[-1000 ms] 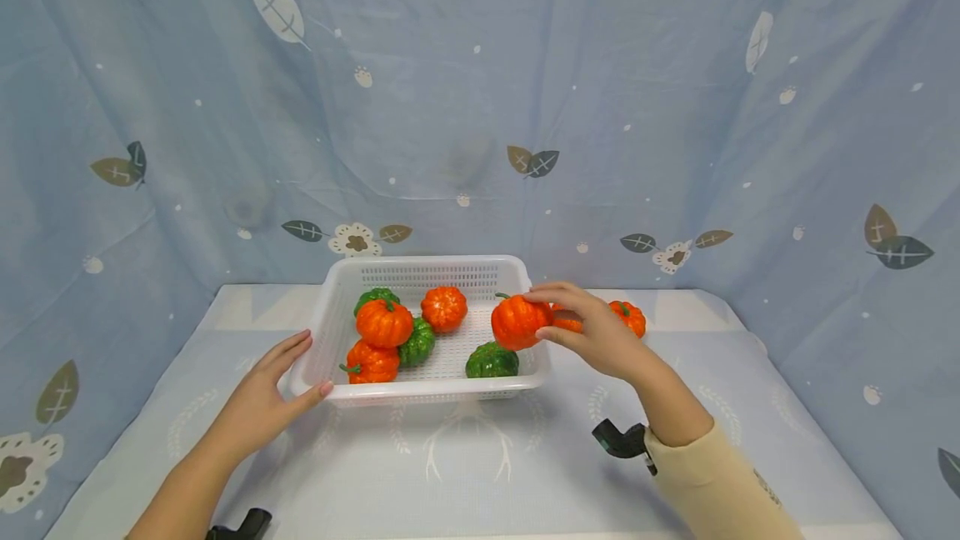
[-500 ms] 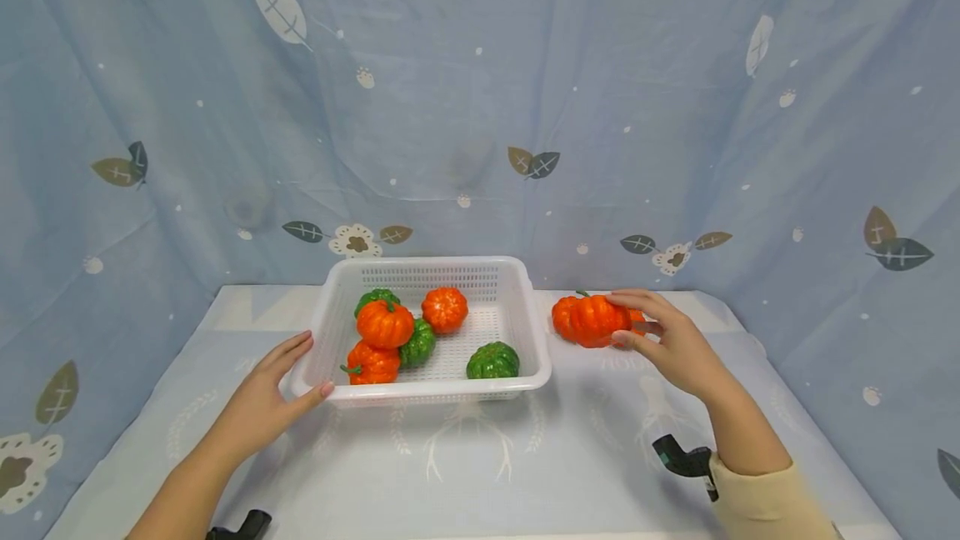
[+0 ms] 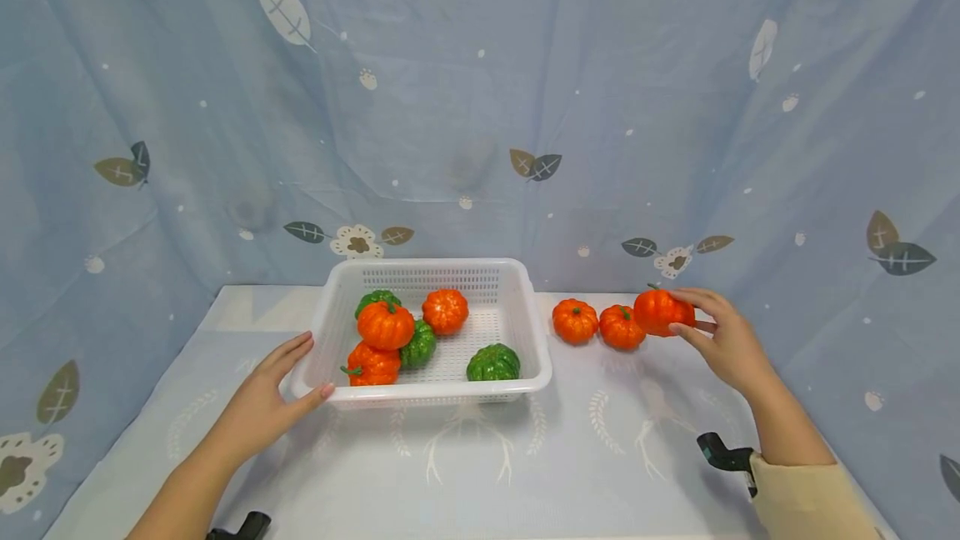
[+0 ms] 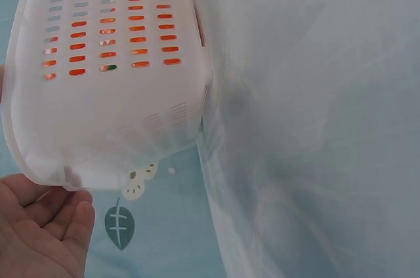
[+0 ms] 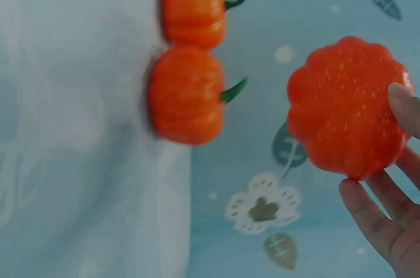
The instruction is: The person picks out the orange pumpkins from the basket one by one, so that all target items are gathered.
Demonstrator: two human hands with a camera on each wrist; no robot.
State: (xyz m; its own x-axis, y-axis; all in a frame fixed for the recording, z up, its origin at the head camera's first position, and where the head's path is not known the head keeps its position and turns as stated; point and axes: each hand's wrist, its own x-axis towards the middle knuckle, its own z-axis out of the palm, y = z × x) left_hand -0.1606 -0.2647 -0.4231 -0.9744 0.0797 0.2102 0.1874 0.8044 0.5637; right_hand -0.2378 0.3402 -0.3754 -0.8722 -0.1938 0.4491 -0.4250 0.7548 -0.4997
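My right hand [image 3: 731, 344] holds an orange toy pumpkin [image 3: 660, 312] with a green stem, pinched between thumb and fingers. In the right wrist view, the ribbed underside of this pumpkin [image 5: 348, 107] faces the camera. To the left of it, two smaller orange pumpkins [image 3: 575, 322] [image 3: 622, 327] stand side by side on the table. My left hand [image 3: 262, 398] rests at the front left corner of a white plastic basket [image 3: 442, 392], thumb on the front rim and fingers along the left rim. In the left wrist view, the fingers [image 4: 62, 216] touch the basket's rim from outside.
Inside the basket lie orange pumpkins [image 3: 446, 311] and green pumpkins [image 3: 492, 362], several in all, with one orange pumpkin [image 3: 385, 325] on top of others at the left. A pale cloth covers the table [image 3: 465, 473]. Behind it hangs a blue patterned curtain [image 3: 420, 107].
My right hand has carried the orange pumpkin from over the basket's right side rightward, past the two pumpkins on the table, which now show fully. My left hand has stayed at the basket.
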